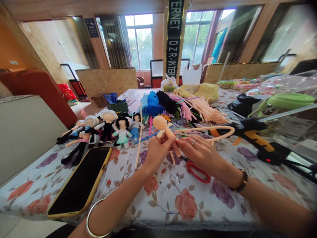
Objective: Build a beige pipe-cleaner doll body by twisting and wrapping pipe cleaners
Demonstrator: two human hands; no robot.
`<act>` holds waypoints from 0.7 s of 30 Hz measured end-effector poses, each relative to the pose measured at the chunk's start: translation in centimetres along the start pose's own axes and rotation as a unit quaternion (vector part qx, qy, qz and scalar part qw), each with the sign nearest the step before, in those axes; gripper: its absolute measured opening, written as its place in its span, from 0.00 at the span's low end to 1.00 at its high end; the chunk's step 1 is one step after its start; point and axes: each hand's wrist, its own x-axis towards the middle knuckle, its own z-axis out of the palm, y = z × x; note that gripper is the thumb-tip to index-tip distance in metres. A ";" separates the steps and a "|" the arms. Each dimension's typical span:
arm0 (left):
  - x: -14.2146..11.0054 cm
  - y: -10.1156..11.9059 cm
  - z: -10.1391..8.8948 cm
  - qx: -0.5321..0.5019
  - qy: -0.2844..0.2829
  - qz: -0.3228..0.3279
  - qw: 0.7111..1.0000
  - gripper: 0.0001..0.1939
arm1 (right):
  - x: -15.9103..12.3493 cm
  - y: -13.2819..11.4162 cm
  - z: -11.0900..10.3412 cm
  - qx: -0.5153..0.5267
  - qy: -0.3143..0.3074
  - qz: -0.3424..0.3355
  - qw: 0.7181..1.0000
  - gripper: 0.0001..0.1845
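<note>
Both hands meet above the middle of the floral tablecloth [173, 201]. My left hand [156, 151] is closed round the body of a peach pipe-cleaner doll [162, 125], whose round head points up and away. My right hand [200, 152], with a ring on one finger, pinches a long peach pipe cleaner [213, 128] where it joins the doll's lower part; the strand loops out to the right. Red-handled scissors [198, 172] lie on the cloth just under my right hand.
A phone in a yellow case [81, 181] lies at the front left. Several finished small dolls [106, 129] lie behind it. Bundles of coloured pipe cleaners [178, 105] fill the centre back. A black and orange glue gun [252, 132] rests at the right.
</note>
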 end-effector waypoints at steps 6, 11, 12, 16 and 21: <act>-0.2 0.2 0.1 0.000 -0.036 -0.012 0.999 0.08 | -0.1 -0.1 0.0 0.018 0.007 0.038 0.999 0.08; 0.0 -0.4 -0.3 0.072 -0.011 0.005 0.997 0.12 | -0.1 -0.4 0.0 0.004 0.001 0.044 0.999 0.08; 0.1 -0.5 -0.3 0.086 -0.007 0.010 0.996 0.12 | -0.1 -0.4 0.0 0.002 -0.003 0.045 0.999 0.09; 0.2 -0.7 -0.6 0.120 -0.018 0.040 0.992 0.11 | 0.0 -0.5 -0.1 -0.004 0.006 0.041 0.999 0.08; -0.1 -0.3 -0.5 0.190 -0.052 0.108 0.975 0.14 | 0.1 -0.6 -0.1 0.018 0.018 0.061 0.998 0.08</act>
